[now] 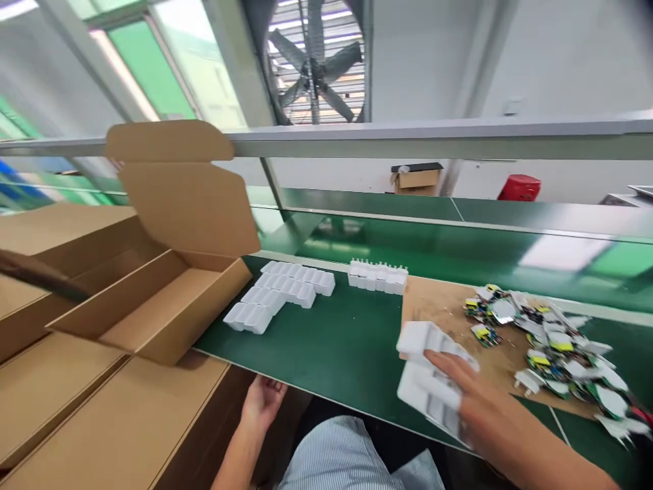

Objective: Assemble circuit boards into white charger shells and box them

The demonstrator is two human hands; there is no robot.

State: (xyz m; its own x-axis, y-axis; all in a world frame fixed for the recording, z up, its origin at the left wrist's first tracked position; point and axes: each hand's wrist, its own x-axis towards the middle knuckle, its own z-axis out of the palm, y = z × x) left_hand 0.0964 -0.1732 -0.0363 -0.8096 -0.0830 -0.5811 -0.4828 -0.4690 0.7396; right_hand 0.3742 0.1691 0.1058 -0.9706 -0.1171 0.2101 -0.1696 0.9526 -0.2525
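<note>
My right hand (pixel 472 388), slightly blurred, is closed on a few white plastic casings (pixel 426 384) over the right part of the green table (pixel 326 347). The casings are boxy, and the fingers lie across them. At the table's front edge, my left hand (pixel 264 401) has its fingers curled against the rim, partly hidden. Several similar white casings (pixel 278 292) are laid in stepped rows on the left of the table. A further row of white casings (pixel 377 275), with small prongs along its top, stands near the back.
An open cardboard box (pixel 168 306) with a raised lid rests on closed cartons (pixel 127 422) at the left. On the right, a brown board (pixel 439 303) carries a heap of circuit boards and white parts (pixel 561 347). A metal rail (pixel 408 139) crosses behind the table.
</note>
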